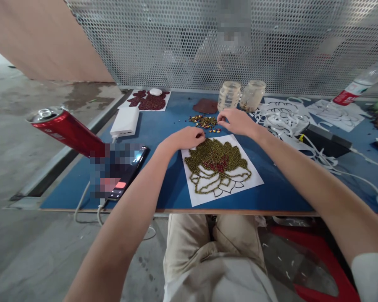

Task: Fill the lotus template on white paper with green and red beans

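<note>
A white sheet (253, 180) with a lotus outline lies on the blue table before me. Green beans (211, 147) cover its upper petals, dark red beans (219, 163) fill the centre, and rows of green beans trace some lower petals. My left hand (191, 137) rests at the sheet's upper left edge, fingers curled together; whatever they pinch is hidden. Just beyond the sheet is a loose pile of mixed green beans and yellow and red pieces (204, 121). At the pile's right side, my right hand (236, 121) has its fingers bent inward, their tips partly hidden.
Two clear jars (229, 95) stand behind my right hand, beside a brown flat piece (205, 105). At left are a red can (71, 130), a phone (129, 174) and a white power bank (125, 121). Tangled white strips (285, 121) and a bottle (355, 90) occupy the right.
</note>
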Motion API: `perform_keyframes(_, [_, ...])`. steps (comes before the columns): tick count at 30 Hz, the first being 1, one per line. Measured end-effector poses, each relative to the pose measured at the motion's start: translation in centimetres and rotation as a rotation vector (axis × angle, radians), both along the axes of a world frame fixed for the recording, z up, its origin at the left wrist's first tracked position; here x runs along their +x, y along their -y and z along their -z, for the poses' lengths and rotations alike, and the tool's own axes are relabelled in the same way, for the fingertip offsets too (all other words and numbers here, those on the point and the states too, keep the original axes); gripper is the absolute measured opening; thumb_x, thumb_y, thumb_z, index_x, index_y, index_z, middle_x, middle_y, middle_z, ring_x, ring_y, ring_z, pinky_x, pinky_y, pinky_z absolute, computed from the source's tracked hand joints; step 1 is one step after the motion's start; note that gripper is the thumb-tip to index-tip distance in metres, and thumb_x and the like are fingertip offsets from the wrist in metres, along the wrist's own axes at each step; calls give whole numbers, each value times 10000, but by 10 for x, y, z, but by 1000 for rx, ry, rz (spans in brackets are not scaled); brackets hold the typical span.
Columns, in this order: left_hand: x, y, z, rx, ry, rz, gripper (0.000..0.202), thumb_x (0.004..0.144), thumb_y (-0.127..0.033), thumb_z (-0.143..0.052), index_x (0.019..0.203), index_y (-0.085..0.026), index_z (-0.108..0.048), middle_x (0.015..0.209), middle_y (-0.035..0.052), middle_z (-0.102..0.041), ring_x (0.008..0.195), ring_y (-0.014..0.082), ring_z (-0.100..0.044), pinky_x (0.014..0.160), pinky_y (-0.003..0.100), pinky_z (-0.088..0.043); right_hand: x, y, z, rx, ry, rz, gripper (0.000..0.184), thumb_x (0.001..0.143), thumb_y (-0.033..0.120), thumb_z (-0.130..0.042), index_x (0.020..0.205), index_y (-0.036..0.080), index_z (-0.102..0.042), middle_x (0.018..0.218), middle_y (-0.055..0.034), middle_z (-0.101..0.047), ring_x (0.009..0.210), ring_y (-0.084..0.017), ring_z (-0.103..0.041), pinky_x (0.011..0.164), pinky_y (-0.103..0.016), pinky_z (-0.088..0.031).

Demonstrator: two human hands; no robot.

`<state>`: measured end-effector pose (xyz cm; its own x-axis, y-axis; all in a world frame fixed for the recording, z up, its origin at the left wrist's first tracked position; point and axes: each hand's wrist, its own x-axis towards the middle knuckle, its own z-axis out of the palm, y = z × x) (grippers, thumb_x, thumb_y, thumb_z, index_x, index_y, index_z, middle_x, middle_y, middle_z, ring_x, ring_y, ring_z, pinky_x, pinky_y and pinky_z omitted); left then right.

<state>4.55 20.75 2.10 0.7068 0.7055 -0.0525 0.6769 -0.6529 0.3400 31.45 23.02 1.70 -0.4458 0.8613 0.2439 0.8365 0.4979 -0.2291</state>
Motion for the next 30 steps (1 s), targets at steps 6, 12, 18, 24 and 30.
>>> perform_keyframes(6, [-1,-1,1,4,12,-6,308,1007,-354,-485,961,-209,-753,992,84,-814,850,212,-676,778,350,-449,-13,-20,0,19,139,-55,191,1003,294,-656,1062,191,-806,1148,-139,-788,1046,-298,-685,854,-429,-480])
perform_keyframes(12, [-1,0,1,6,22,-13,301,1000,-346,-488,942,-209,-750,975,79,-816,840,206,-671,781,351,-454,-21,-20,1,-5,207,-45,208,1022,254,-602,1016,177,-796,1082,-149,-773,974,-285,-671,830,-424,-449])
perform_keyframes(18, [-2,0,1,-6,36,-5,287,1000,-364,-499,976,-213,-742,986,81,-815,833,206,-667,783,348,-455,-15,8,-9,41,33,-49,271,1087,303,-482,1152,175,-713,1202,-175,-735,1048,-310,-649,904,-449,-467])
perform_keyframes(24, [0,-2,3,1,33,-1,271,1004,-372,-489,902,-221,-690,967,82,-800,830,207,-649,764,346,-435,-10,92,-13,-200,-108,-327,212,1110,364,-506,1031,227,-647,1071,-84,-709,936,-236,-624,870,-390,-460])
perform_keyframes(30, [0,-1,2,-10,27,-13,254,994,-365,-486,887,-223,-666,960,68,-787,836,205,-641,773,348,-432,-13,141,-14,-324,-69,-529,242,1131,324,-512,1004,217,-688,1020,-74,-723,923,-218,-641,856,-363,-456])
